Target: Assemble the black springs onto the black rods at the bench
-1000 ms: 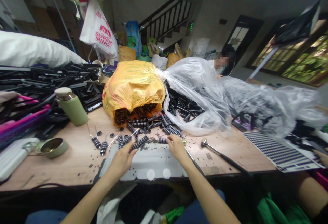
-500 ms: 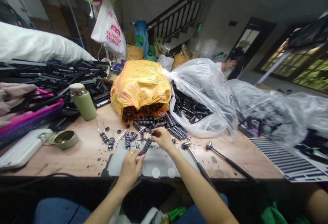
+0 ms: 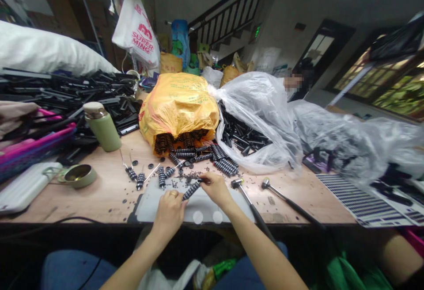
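A black-and-white ridged roller [image 3: 191,190] is held at a slant above the grey mat [image 3: 155,206]. My left hand [image 3: 171,208], with a ring on one finger, is closed round its lower end. At the upper end the fingers of my right hand [image 3: 213,188] pinch a small dark part, too small to make out, against the roller. Tiny black bits [image 3: 188,178] lie scattered behind my hands. Similar rollers [image 3: 161,177] stand and lie to the left, some with thin metal rods. More rollers [image 3: 225,165] are piled behind my right hand.
A yellow bag [image 3: 180,104] spills rollers at the back. Beside it a clear plastic bag [image 3: 255,117] holds black parts. Two hammers [image 3: 288,201] lie on the right. A green flask [image 3: 103,128] and a cup [image 3: 79,176] stand left. A person [image 3: 300,82] is in the background.
My right hand has come slightly lower and nearer the left, and its fingers now sit at the roller's upper end. The roller tilts flatter. The whole view has shifted a little.
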### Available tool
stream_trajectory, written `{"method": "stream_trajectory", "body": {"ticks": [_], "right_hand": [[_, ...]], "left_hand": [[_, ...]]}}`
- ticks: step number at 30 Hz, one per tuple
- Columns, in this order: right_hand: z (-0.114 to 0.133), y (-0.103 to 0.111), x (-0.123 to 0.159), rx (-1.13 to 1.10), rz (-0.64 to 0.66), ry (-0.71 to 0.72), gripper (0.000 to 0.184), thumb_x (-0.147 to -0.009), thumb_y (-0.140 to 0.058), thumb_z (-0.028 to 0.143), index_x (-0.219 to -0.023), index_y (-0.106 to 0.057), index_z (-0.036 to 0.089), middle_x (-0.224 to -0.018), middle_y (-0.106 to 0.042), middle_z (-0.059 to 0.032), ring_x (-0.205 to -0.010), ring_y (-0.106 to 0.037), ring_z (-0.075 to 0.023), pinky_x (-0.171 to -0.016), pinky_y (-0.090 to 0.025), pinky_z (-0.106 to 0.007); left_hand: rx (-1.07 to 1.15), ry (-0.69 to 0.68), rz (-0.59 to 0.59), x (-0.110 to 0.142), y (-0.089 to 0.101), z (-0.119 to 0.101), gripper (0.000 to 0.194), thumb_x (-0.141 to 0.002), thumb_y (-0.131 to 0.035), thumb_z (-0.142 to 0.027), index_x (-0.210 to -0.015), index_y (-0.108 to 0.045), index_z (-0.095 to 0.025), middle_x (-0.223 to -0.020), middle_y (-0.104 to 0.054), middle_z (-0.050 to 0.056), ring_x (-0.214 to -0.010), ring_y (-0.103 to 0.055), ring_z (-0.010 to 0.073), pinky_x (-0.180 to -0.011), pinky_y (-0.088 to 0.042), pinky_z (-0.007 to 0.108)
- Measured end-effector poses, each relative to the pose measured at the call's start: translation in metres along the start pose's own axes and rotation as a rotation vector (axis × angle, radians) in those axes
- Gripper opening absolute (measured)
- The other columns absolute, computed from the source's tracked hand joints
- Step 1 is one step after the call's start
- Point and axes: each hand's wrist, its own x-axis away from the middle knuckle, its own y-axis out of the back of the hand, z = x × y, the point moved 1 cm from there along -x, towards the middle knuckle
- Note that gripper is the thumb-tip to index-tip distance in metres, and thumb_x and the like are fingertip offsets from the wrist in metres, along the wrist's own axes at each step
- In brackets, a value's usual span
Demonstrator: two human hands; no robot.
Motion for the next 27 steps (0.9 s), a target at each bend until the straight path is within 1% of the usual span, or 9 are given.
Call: {"method": "stream_trajectory", "body": {"ticks": [7,10,16,21,25,27], "right_hand": [[-0.004,0.002,0.003,0.012,-0.02,-0.041,0.026,-0.066,-0.054,0.006,-0.084,-0.066,0.019,-0.08,-0.068,-0.0022,-0.072,-0.063,-0.015,-0.072,-0.051,-0.028],[-0.002,0.003,0.005,0.021,-0.021,-0.04,0.026,-0.065,-0.053,0.006,-0.083,-0.066,0.019,-0.079,-0.068,-0.0018,-0.071,-0.063,-0.0149,-0.071,-0.051,-0.028],[0.002,0.005,0.011,0.049,-0.036,-0.025,0.028,-0.064,-0.051,0.005,-0.083,-0.065,0.019,-0.081,-0.068,-0.0032,-0.077,-0.062,-0.0165,-0.074,-0.05,-0.03],[0.0,0.008,0.013,0.058,-0.057,-0.035,0.027,-0.065,-0.05,0.006,-0.083,-0.065,0.019,-0.08,-0.068,-0.0026,-0.072,-0.062,-0.0156,-0.072,-0.051,-0.03],[0.002,0.009,0.015,0.059,-0.053,0.001,0.028,-0.066,-0.049,0.005,-0.084,-0.065,0.019,-0.083,-0.067,-0.0041,-0.077,-0.062,-0.0165,-0.073,-0.052,-0.03],[0.003,0.01,0.018,0.06,-0.053,0.027,0.029,-0.068,-0.048,0.005,-0.087,-0.064,0.018,-0.086,-0.067,-0.0051,-0.081,-0.062,-0.0169,-0.076,-0.052,-0.031]], "left_hand": [[-0.002,-0.012,0.025,-0.001,0.0,-0.004,0.018,-0.083,-0.043,-0.017,-0.084,-0.06,-0.013,-0.081,-0.057,0.01,-0.082,-0.049,0.0239,-0.072,-0.041,0.036],[0.001,-0.012,0.018,0.0,-0.001,-0.005,0.017,-0.083,-0.043,-0.017,-0.084,-0.06,-0.013,-0.082,-0.057,0.01,-0.083,-0.049,0.0239,-0.072,-0.04,0.036],[-0.004,-0.022,0.027,0.001,-0.001,-0.006,0.019,-0.083,-0.042,-0.018,-0.083,-0.061,-0.013,-0.081,-0.057,0.01,-0.081,-0.049,0.0235,-0.071,-0.04,0.036],[-0.022,-0.035,0.03,0.001,-0.003,-0.008,0.018,-0.083,-0.043,-0.019,-0.083,-0.06,-0.015,-0.082,-0.057,0.009,-0.082,-0.05,0.0235,-0.07,-0.039,0.035],[-0.015,-0.026,0.033,0.001,-0.006,-0.009,0.018,-0.083,-0.043,-0.018,-0.084,-0.06,-0.014,-0.082,-0.057,0.009,-0.082,-0.05,0.0236,-0.07,-0.039,0.035],[0.0,-0.021,0.02,0.001,-0.008,-0.009,0.018,-0.083,-0.043,-0.018,-0.085,-0.06,-0.014,-0.082,-0.057,0.009,-0.082,-0.05,0.0236,-0.07,-0.04,0.035]]}}
